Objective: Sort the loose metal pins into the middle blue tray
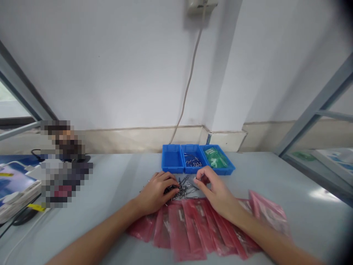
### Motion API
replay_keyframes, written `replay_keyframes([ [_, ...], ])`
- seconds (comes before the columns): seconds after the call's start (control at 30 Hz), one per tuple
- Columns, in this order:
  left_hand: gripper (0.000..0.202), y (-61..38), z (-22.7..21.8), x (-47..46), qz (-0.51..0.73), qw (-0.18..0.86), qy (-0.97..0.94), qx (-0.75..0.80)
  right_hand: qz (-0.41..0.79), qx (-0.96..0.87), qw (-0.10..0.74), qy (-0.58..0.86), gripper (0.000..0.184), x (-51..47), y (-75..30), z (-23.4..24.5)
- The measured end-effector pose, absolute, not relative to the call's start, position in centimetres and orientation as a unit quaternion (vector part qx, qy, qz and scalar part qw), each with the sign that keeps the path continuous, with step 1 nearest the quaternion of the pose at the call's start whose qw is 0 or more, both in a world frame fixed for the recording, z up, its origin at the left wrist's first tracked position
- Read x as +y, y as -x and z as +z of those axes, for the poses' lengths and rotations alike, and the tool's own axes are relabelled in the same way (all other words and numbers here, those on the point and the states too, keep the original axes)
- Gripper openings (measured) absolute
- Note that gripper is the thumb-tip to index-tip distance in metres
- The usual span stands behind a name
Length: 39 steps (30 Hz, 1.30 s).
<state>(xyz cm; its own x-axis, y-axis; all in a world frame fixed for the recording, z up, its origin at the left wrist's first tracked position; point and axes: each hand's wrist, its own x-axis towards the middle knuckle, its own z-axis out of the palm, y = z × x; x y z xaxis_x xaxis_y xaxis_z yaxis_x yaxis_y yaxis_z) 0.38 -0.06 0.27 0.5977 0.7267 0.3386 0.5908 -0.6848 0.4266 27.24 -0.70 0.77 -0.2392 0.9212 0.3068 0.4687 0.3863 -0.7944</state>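
Loose thin metal pins (184,188) lie in a heap on the table between my hands. My left hand (157,191) curls over the heap's left side, its thumb and fingers closed around some of the pins. At the right edge of the heap, my right hand (213,187) pinches with thumb and forefinger; a slim metal pin appears to run into that pinch, though its end is hidden. Below both hands, several pink plastic bags (180,232) overlap in a row, with small parts visible inside. My right forearm covers some of them.
Behind the heap stand three blue trays: a bare one (172,156), one with metal pins (192,162), and one with green bags (216,158). Cables and a power strip (24,200) lie at the left, beside a blurred-out patch. A wall backs the table (118,169).
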Motion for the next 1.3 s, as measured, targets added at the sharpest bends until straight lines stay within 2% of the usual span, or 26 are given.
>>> replay_keyframes([
  [0.6,0.014,-0.24,0.18,0.01,0.246,0.139,-0.885,0.37,0.291,-0.738,0.389,0.469,0.019,-0.72,-27.27,1.14],
  [0.87,0.013,-0.23,-0.02,0.06,0.244,0.138,-0.884,0.373,0.348,-0.699,0.403,0.478,0.029,-0.35,-27.48,0.86],
  [1.07,0.013,-0.27,-0.02,0.06,0.247,0.136,-0.883,0.374,0.353,-0.696,0.418,0.466,0.023,-0.3,-27.52,0.48],
  [1.3,0.014,-0.3,0.04,0.07,0.25,0.138,-0.883,0.373,0.306,-0.714,0.421,0.468,0.015,-0.8,-27.23,0.99],
])
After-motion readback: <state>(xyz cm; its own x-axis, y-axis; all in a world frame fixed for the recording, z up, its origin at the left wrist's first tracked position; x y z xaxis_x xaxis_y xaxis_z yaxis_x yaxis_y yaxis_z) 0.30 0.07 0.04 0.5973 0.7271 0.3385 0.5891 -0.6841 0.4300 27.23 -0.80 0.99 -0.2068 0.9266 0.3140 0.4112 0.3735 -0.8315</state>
